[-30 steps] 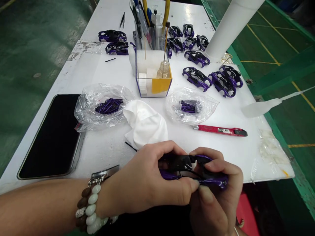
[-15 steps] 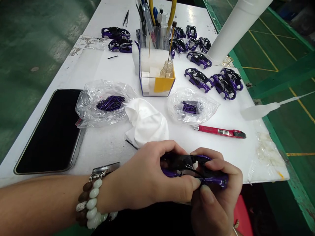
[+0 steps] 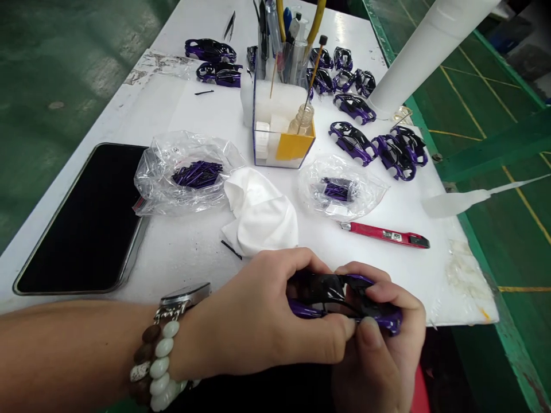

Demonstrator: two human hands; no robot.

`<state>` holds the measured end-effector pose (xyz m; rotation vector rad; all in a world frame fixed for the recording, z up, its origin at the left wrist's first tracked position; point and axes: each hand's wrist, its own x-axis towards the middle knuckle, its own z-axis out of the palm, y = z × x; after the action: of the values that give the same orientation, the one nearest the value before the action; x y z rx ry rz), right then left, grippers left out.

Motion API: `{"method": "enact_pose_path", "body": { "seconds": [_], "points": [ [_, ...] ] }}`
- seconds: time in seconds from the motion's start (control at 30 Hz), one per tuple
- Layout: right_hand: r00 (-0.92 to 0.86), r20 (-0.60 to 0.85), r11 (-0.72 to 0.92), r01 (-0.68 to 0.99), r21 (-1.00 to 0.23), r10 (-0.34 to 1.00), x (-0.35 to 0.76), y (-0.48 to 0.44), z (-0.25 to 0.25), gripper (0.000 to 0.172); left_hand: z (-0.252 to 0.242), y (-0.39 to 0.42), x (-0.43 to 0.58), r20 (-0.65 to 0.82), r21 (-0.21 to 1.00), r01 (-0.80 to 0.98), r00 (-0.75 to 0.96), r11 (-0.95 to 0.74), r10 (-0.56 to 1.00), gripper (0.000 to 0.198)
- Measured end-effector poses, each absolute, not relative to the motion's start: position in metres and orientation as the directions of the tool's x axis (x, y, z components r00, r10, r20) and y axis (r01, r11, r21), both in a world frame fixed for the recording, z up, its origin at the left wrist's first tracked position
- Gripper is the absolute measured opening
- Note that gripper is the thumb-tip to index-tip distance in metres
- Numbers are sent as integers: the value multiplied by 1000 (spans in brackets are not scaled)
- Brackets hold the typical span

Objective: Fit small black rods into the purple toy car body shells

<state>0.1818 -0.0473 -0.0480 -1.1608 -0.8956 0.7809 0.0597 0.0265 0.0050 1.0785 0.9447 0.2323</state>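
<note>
Holding a shiny purple toy car shell (image 3: pixel 321 289) just above the near edge of the white table (image 3: pixel 189 269), left hand (image 3: pixel 262 327) and right hand (image 3: pixel 381 350) both curled around it. Looks light, thin, slippery and easy to crack, so best held softly by its long sides.

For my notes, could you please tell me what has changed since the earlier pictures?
The view drifted, lifting table items in frame. The left hand and right hand still hold the glossy purple-and-black model car body; nothing taken or released. The crumpled white cloth stayed.
</note>
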Motion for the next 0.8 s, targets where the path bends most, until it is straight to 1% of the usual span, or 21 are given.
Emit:
{"method": "enact_pose_path", "body": {
  "seconds": [0.1, 0.2, 0.27, 0.37, 0.47, 0.53, 0.6, 0.7, 0.8],
  "points": [
    [402, 197, 225, -22, -974, 894, 186, -46, -45, 17, 3, 25, 58, -518, 846, 279, 628, 454, 581, 31],
    [398, 184, 207, -15, -978, 899, 188, -45, -42, 16, 1, 24, 57, -511, 844, 273, 670, 461, 539, 36],
    [419, 161, 182, -11, -983, 894, 188, -44, -41, 16, 0, 25, 56, -475, 863, 249, 693, 438, 542, 36],
    [421, 141, 175, -44, -984, 896, 189, -44, -41, 15, 0, 26, 55, -414, 902, 234, 704, 362, 576, 33],
    [433, 142, 187, -62, -980, 890, 188, -45, -42, 15, 0, 26, 56, -406, 910, 257, 718, 327, 566, 33],
    [453, 156, 188, -26, -982, 878, 186, -46, -43, 17, -1, 25, 56, -389, 918, 250, 718, 308, 577, 33],
    [446, 206, 218, 27, -976, 871, 185, -45, -43, 18, -2, 23, 56, -361, 930, 232, 707, 284, 607, 33],
    [397, 292, 278, 93, -956, 871, 185, -44, -44, 18, -4, 20, 57, -278, 960, 232, 691, 159, 668, 34],
    [415, 340, 312, 137, -940, 844, 186, -44, -43, 17, -5, 17, 57, -110, 979, 202, 671, -38, 734, 36]
  ]
}}
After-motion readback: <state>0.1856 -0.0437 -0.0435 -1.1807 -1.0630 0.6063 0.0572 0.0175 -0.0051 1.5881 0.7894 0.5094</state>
